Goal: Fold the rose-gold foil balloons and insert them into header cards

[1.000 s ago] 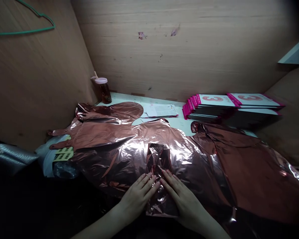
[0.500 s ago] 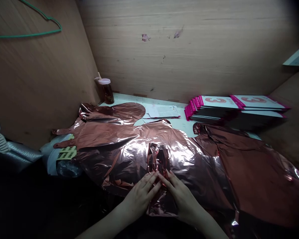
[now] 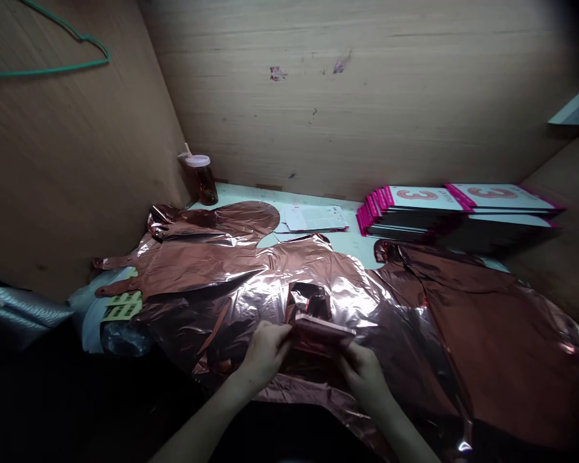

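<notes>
Flat rose-gold foil balloons [image 3: 212, 257] lie overlapping in front of me. My left hand [image 3: 266, 350] and my right hand [image 3: 364, 373] are closed on opposite ends of a folded foil balloon [image 3: 321, 337], tilted up above the others. The held balloon is somewhat blurred, and its underside is hidden. Behind it, a dark creased patch of foil [image 3: 309, 294] shows on the pile.
Stacks of pink-edged packages [image 3: 417, 198] printed with a 3 stand at back right. Printed cards [image 3: 313, 218] lie left of them. A lidded cup [image 3: 203, 180] of dark drink is in the back left corner. A green hanger [image 3: 53, 69] hangs on the left panel.
Both hands were pressing flat on a foil strip; now they grip the folded balloon at its ends and have raised it off the pile. The view has shifted slightly.
</notes>
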`<state>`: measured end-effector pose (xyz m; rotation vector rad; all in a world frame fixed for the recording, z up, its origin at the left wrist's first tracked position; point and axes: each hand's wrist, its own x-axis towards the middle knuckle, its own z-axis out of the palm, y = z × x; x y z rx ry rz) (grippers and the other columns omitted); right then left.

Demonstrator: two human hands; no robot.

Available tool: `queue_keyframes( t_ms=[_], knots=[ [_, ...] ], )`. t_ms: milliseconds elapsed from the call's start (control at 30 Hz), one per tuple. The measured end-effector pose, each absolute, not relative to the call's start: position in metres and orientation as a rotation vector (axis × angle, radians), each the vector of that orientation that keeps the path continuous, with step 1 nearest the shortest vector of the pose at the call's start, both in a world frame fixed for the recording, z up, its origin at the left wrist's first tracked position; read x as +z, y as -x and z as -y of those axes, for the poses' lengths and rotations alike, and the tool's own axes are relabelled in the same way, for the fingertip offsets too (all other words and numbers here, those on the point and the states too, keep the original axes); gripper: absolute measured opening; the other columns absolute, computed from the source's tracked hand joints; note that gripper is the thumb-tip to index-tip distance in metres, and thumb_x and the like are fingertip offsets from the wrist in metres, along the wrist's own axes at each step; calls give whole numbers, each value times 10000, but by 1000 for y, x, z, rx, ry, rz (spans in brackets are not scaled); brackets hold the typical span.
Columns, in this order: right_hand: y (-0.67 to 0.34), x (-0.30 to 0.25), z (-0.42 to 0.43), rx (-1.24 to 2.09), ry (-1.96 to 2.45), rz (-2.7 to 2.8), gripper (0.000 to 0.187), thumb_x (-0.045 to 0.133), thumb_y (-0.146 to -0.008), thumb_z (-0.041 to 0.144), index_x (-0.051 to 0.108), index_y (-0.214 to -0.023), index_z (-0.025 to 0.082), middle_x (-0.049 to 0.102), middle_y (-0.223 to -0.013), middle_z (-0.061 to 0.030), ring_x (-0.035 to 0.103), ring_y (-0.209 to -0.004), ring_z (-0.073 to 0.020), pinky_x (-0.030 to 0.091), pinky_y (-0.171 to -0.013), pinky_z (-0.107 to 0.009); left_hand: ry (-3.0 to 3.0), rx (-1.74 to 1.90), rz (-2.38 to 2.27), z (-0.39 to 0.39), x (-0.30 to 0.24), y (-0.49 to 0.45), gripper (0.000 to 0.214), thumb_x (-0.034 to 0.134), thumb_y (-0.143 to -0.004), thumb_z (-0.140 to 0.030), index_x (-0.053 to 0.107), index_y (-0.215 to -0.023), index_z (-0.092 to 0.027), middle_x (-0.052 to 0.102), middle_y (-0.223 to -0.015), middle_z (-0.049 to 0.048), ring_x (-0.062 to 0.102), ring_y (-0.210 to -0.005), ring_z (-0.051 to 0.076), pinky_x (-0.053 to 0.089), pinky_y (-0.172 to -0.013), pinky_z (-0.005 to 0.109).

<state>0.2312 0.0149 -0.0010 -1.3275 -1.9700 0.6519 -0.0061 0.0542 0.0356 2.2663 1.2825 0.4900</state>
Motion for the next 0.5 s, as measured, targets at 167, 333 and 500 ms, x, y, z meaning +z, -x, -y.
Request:
queue_keyframes(
  t_ms=[167, 333, 500],
  knots=[
    [-200, 19, -46, 689, 1889, 1590, 349, 388, -995, 420, 615, -1046, 159, 742, -916, -75, 705, -835, -213, 523, -710, -258, -1966, 406, -1785, -68, 38, -26, 303, 399, -993, -374, 641, -921, -205, 715, -812, 50, 676, -796, 216, 428, -650, 273],
    [-176, 32, -77, 517, 2264, 1521, 275, 358, -995, 289, 590, -1035, 146, 716, -854, -150, 703, -829, -285, 493, -733, -355, -1907, 285, -2015, -84, 34, -46, 342, 333, -996, -311, 631, -1019, -145, 716, -846, 150, 689, -793, 299, 469, -659, 349],
    [-165, 30, -86, 399, 2410, 1546, 347, 298, -995, 240, 589, -1109, 89, 691, -813, -192, 701, -788, -328, 509, -715, -441, -1917, 216, -2075, -102, 32, -62, 324, 363, -985, -265, 614, -1123, -115, 695, -768, 152, 686, -755, 282, 520, -678, 368]
  ],
)
